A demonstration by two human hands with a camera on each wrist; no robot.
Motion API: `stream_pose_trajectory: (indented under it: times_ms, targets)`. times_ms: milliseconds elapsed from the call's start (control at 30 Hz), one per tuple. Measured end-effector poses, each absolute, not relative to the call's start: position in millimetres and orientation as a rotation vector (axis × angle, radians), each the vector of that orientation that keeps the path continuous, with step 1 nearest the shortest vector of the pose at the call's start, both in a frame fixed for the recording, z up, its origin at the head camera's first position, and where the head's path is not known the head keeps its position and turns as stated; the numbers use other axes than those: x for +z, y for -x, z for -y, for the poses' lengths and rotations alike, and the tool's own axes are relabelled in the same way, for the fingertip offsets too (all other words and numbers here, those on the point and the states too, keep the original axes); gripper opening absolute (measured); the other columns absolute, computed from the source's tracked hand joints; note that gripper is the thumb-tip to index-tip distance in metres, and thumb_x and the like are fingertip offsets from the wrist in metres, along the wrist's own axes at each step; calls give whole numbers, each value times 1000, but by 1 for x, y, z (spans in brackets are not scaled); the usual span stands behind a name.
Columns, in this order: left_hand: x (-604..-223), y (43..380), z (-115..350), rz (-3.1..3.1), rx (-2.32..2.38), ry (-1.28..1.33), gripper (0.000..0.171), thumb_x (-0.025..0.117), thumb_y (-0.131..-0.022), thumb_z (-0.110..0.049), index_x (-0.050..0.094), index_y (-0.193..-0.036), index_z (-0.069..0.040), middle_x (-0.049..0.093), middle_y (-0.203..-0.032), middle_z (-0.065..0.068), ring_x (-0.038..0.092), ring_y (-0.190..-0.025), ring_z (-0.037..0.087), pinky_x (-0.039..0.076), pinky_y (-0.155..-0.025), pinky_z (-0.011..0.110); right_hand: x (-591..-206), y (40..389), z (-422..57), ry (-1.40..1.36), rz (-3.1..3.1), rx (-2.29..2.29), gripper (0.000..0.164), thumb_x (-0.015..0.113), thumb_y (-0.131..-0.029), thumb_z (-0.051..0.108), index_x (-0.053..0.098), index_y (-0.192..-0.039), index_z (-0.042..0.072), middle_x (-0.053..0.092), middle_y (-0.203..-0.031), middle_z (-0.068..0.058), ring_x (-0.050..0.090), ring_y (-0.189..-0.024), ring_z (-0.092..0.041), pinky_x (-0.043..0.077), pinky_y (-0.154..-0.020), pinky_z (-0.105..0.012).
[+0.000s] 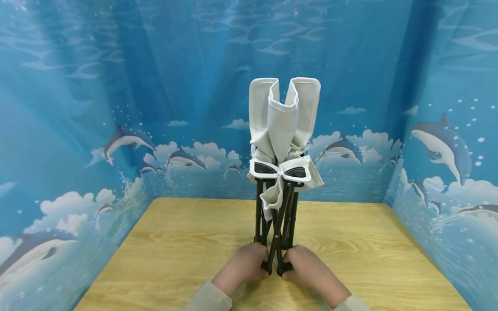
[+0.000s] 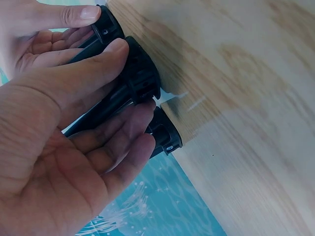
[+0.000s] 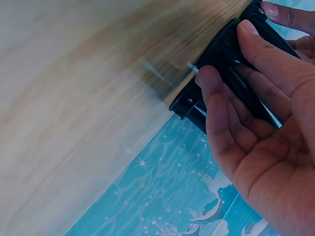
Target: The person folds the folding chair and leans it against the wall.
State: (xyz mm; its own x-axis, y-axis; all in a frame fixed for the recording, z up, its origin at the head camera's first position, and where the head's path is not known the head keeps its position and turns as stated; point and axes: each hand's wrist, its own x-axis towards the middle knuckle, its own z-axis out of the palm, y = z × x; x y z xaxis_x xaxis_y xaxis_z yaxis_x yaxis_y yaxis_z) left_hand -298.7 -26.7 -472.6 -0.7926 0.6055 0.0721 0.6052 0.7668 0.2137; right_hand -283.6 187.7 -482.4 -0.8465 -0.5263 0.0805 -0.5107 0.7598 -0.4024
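Note:
A folded camping chair [image 1: 283,129] with white fabric and dark crossed legs stands upright on the table in the head view. Its seat cloth is bunched, and two fabric flaps point upward. Low at its front left, my left hand [image 1: 247,261] grips a black foot; in the left wrist view its thumb and fingers curl round that foot [image 2: 141,73]. My right hand [image 1: 309,268] holds the front right foot, with thumb and fingers around the black plastic [image 3: 224,46] in the right wrist view. The chair's rear feet are partly hidden behind my hands.
The wooden table [image 1: 186,229] has light grain, and its far edge meets a blue curtain [image 1: 194,86] printed with dolphins and clouds. Similar curtain walls rise at the left and right sides.

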Motion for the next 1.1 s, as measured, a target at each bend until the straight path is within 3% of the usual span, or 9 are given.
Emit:
stream_pose_trajectory:
  times_ms: [1100]
  targets:
    - [-478,314,22,-2922,388,-908,24,95,-75,-22,72,-79,-16,60,-78,-9,49,-68,5,47,-64,24,-484,294,-188,814,-2925,-666,19,92,-76,13,75,-70,17,72,-75,7,58,-66,-2,52,-62,-30]
